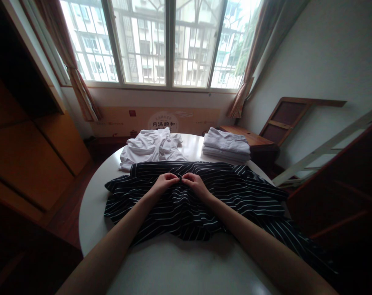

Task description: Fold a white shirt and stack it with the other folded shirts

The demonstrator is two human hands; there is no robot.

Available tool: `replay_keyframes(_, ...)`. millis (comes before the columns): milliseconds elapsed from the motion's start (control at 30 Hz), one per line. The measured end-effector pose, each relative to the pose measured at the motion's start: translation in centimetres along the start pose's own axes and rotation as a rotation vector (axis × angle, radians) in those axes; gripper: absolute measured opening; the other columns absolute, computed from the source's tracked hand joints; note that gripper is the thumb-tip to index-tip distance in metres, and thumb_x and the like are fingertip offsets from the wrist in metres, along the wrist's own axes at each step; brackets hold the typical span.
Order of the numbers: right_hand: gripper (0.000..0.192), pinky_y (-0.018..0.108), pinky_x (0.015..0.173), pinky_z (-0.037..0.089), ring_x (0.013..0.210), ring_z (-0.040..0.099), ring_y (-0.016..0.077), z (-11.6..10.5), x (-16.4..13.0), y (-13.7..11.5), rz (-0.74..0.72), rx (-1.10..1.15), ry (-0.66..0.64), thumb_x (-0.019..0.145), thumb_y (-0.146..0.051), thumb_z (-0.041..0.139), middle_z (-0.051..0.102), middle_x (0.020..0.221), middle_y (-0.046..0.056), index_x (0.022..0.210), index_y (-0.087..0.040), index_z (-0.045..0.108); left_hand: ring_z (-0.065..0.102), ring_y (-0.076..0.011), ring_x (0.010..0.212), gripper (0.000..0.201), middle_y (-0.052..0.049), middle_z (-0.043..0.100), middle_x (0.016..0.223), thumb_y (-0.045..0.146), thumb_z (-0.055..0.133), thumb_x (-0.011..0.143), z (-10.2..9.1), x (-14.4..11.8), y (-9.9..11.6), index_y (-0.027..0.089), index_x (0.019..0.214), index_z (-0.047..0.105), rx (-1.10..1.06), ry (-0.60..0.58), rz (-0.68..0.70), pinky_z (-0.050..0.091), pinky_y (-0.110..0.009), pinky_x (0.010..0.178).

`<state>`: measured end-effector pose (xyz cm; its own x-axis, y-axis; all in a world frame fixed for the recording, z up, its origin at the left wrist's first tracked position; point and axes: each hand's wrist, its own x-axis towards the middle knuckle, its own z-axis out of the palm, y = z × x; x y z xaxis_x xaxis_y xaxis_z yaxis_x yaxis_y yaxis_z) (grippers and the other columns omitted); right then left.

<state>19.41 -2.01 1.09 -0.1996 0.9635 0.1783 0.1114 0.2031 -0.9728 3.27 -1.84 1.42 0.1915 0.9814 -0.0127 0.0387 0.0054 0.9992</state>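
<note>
White round table (179,270), near edge: both hands (181,182) pinching striped garment (192,200) at centre front; best kept flat, edges aligned, fabric taut.

Head camera looks forward and down, close over the table (93,205)

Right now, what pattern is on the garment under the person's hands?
The garment is dark, black or navy, with thin white stripes, seen best in the head view.
</note>
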Motion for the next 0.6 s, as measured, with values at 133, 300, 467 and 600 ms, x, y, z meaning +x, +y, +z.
replay_keyframes(133,0.014,0.028,0.066,0.043,0.066,0.056,0.0143,0.06,-0.17,0.0,-0.034,-0.096,-0.003,0.065,-0.029,0.058,0.062,0.067,0.001,0.069,-0.016,0.06,0.057,-0.0125,0.062,0.024,-0.002,0.065,0.064,0.032,0.071,0.056,0.09,-0.28,0.27,0.013,0.069,0.066,0.017,-0.005,-0.008,0.042,-0.024,0.063)
replay_keyframes(300,0.014,0.028,0.067,0.044,0.07,0.057,0.0161,0.04,-0.47,-0.24,-0.077,-0.238,0.002,0.067,-0.028,0.058,0.064,0.071,0.002,0.072,-0.016,0.062,0.059,-0.0149,0.067,0.027,-0.004,0.067,0.069,0.034,0.072,0.055,0.11,-0.67,0.6,0.013,0.072,0.068,0.061,-0.016,-0.008,0.044,-0.026,0.066)
replay_keyframes(467,0.015,0.028,0.068,0.044,0.07,0.058,0.0163,0.08,-0.48,-0.2,-0.104,-0.241,0.022,0.068,-0.027,0.056,0.064,0.073,0.004,0.073,-0.015,0.062,0.06,-0.0162,0.068,0.027,-0.004,0.068,0.069,0.035,0.071,0.056,0.13,-0.58,0.43,0.013,0.071,0.069,0.085,0.016,0.018,0.045,-0.027,0.068)
replay_keyframes(600,0.018,0.029,0.068,0.044,0.07,0.059,0.0165,0.12,-0.36,-0.02,-0.111,-0.217,0.029,0.068,-0.03,0.057,0.065,0.073,0.004,0.074,-0.014,0.062,0.059,-0.0158,0.067,0.027,-0.004,0.068,0.068,0.035,0.071,0.056,0.25,-0.48,0.3,0.012,0.071,0.068,0.072,0.052,0.026,0.044,-0.027,0.068)
